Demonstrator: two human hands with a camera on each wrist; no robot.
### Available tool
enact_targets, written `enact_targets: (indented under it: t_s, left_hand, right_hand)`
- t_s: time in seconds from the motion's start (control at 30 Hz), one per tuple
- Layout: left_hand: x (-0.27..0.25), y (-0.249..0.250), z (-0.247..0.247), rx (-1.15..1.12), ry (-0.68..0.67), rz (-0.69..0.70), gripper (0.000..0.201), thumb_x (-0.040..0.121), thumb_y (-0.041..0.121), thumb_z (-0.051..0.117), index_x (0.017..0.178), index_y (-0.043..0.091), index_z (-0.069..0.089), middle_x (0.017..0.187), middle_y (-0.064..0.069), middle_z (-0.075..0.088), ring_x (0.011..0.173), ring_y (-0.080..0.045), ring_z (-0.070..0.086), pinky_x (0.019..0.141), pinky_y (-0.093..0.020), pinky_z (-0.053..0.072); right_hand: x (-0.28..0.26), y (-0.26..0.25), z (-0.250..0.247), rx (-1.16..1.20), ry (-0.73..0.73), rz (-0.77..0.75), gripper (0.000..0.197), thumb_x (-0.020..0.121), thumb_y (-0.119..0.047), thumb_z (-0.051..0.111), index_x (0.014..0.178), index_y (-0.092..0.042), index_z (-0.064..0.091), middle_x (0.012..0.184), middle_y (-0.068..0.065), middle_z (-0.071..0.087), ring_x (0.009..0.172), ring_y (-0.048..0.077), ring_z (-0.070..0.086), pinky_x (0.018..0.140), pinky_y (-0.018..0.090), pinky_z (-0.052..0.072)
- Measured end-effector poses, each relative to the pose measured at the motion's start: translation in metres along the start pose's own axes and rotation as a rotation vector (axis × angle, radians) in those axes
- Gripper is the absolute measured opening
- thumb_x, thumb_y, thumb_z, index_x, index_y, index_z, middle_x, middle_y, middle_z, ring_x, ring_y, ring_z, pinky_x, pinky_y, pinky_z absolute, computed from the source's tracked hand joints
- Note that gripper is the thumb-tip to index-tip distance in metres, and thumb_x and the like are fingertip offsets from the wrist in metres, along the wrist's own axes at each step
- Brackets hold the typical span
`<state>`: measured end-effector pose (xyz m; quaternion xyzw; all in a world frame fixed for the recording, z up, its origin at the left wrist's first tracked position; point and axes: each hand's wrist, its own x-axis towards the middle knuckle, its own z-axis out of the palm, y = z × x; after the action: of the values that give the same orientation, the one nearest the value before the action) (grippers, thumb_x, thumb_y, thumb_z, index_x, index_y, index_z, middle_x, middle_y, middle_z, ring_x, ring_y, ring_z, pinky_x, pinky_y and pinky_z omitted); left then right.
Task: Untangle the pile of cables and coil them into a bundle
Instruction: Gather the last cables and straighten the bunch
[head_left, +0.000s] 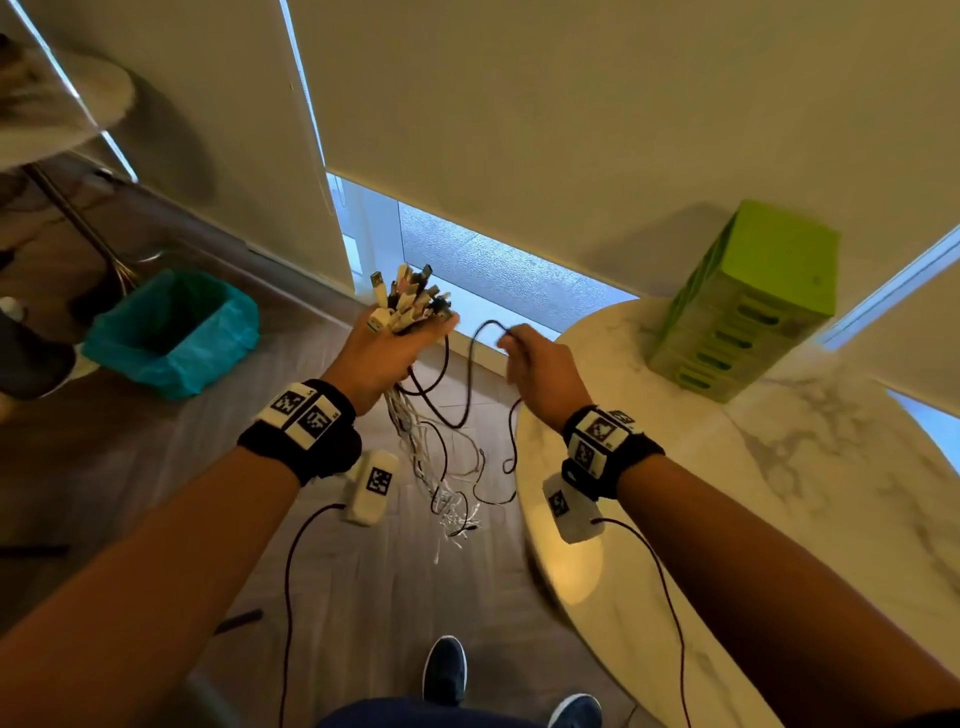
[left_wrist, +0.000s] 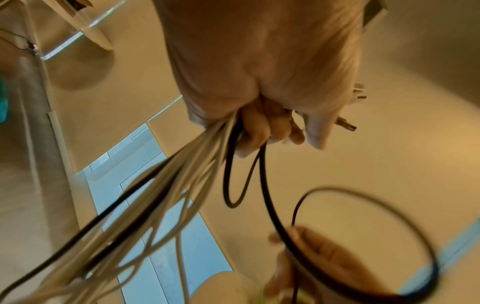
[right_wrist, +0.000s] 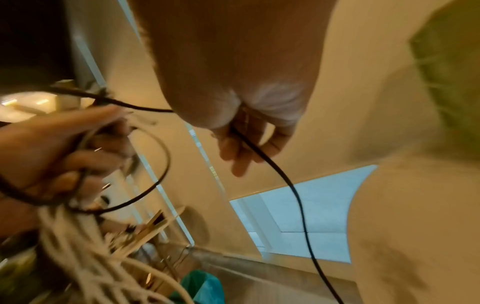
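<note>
Far left: we note a bin with teal liner (head_left: 171, 332) on the floor | Centre: left hand (head_left: 387, 358) has fingers clenched round the cable bundle (head_left: 410, 301), plugs upward, cords hanging floorward | Right of it: right hand (head_left: 540, 376) pinches a black cable (head_left: 470, 374) looping from the bundle | Far right: green drawer box (head_left: 748, 306) on marble table (head_left: 779, 519).

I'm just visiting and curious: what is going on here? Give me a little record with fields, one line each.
Left hand: left hand grips a cable bundle, plug ends sticking up
Right hand: right hand holds a black cable that loops across to the bundle
Loose ends: white and black cables hang down toward the floor
Table: round marble table on the right, green drawer box on it
Floor: bin with teal liner at left
Progress: cables gathered but not coiled yet
</note>
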<state>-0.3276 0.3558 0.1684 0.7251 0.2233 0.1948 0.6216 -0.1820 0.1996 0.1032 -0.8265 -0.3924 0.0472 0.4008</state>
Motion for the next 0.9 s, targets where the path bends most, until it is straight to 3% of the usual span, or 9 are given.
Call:
enact_targets:
  t_s: [0.07, 0.13, 0.2, 0.23, 0.33, 0.43, 0.53, 0.7, 0.9]
  left_hand:
    - [0.008, -0.003, -0.006, -0.021, 0.066, -0.036, 0.021, 0.097, 0.031, 0.069, 0.077, 0.031, 0.063, 0.049, 0.013, 0.036, 0.044, -0.006, 0.029, 0.045, -0.021, 0.027]
    - [0.014, -0.003, -0.011, -0.002, 0.12, -0.051, 0.035, 0.095, 0.042, 0.069, 0.066, 0.031, 0.055, 0.055, 0.004, 0.032, 0.048, -0.011, 0.027, 0.048, -0.026, 0.024]
    - [0.016, -0.001, -0.012, 0.018, 0.146, -0.057, 0.037, 0.096, 0.044, 0.068, 0.061, 0.033, 0.058, 0.057, 0.002, 0.037, 0.048, -0.01, 0.031, 0.048, -0.025, 0.027]
    - [0.017, -0.001, -0.012, 0.036, 0.153, -0.058, 0.038, 0.096, 0.043, 0.068, 0.059, 0.036, 0.062, 0.056, 0.003, 0.039, 0.047, -0.009, 0.033, 0.047, -0.024, 0.029]
    - [0.015, -0.003, -0.006, 0.07, 0.128, -0.056, 0.04, 0.098, 0.036, 0.067, 0.058, 0.039, 0.064, 0.05, 0.009, 0.04, 0.043, -0.004, 0.032, 0.046, -0.019, 0.03]
    - [0.01, -0.002, 0.009, 0.059, 0.099, -0.021, 0.023, 0.1, 0.024, 0.065, 0.077, 0.022, 0.063, 0.043, 0.015, 0.045, 0.039, 0.0, 0.035, 0.043, -0.01, 0.03]
    - [0.004, 0.0, 0.021, 0.069, 0.093, 0.005, 0.022, 0.1, 0.017, 0.064, 0.098, -0.004, 0.066, 0.044, 0.021, 0.052, 0.043, 0.007, 0.047, 0.047, -0.004, 0.034]
    - [0.004, 0.003, 0.023, 0.052, 0.036, 0.025, 0.02, 0.1, 0.018, 0.064, 0.082, 0.027, 0.063, 0.048, 0.02, 0.055, 0.048, 0.005, 0.049, 0.051, -0.008, 0.039]
    - [0.009, 0.007, 0.011, 0.062, 0.083, 0.073, 0.009, 0.1, 0.021, 0.065, 0.097, 0.014, 0.069, 0.055, 0.018, 0.06, 0.044, 0.002, 0.046, 0.049, -0.01, 0.035]
  right_hand:
    - [-0.005, 0.022, -0.004, -0.069, -0.159, 0.168, 0.02, 0.103, -0.022, 0.05, 0.1, -0.011, 0.066, 0.091, 0.008, 0.073, 0.084, 0.027, 0.066, 0.072, 0.034, 0.052]
    - [-0.023, 0.037, -0.004, -0.252, -0.734, 0.244, 0.022, 0.103, -0.022, 0.053, 0.114, -0.013, 0.07, 0.113, 0.005, 0.073, 0.098, 0.018, 0.066, 0.082, 0.025, 0.054]
    - [-0.046, 0.041, -0.004, -0.485, -1.31, 0.273, 0.034, 0.101, -0.028, 0.058, 0.133, -0.021, 0.064, 0.134, -0.001, 0.064, 0.119, 0.018, 0.061, 0.105, 0.034, 0.047]
    - [-0.053, 0.041, -0.005, -0.58, -1.427, 0.279, 0.038, 0.099, -0.027, 0.061, 0.137, -0.025, 0.061, 0.138, -0.002, 0.062, 0.124, 0.019, 0.058, 0.108, 0.037, 0.046]
    - [-0.044, 0.027, -0.016, -0.492, -1.005, 0.152, 0.03, 0.097, -0.012, 0.056, 0.124, -0.018, 0.066, 0.124, 0.003, 0.066, 0.109, 0.02, 0.062, 0.098, 0.035, 0.05]
    - [-0.027, -0.012, -0.018, -0.001, -0.53, 0.05, 0.012, 0.095, -0.013, 0.06, 0.107, -0.014, 0.063, 0.1, 0.001, 0.065, 0.089, 0.022, 0.063, 0.081, 0.031, 0.049]
    - [-0.022, -0.056, 0.004, 0.335, -0.529, 0.081, 0.012, 0.096, -0.018, 0.064, 0.106, -0.016, 0.058, 0.095, 0.008, 0.069, 0.085, 0.024, 0.07, 0.083, 0.037, 0.055]
    - [-0.016, -0.063, 0.034, 0.315, -0.315, 0.134, 0.022, 0.095, -0.037, 0.064, 0.098, -0.016, 0.06, 0.091, 0.003, 0.068, 0.08, 0.023, 0.068, 0.08, 0.054, 0.055]
    - [-0.012, -0.052, 0.026, 0.197, -0.079, 0.004, 0.019, 0.103, -0.024, 0.048, 0.09, -0.01, 0.054, 0.081, 0.011, 0.064, 0.076, 0.03, 0.062, 0.073, 0.047, 0.05]
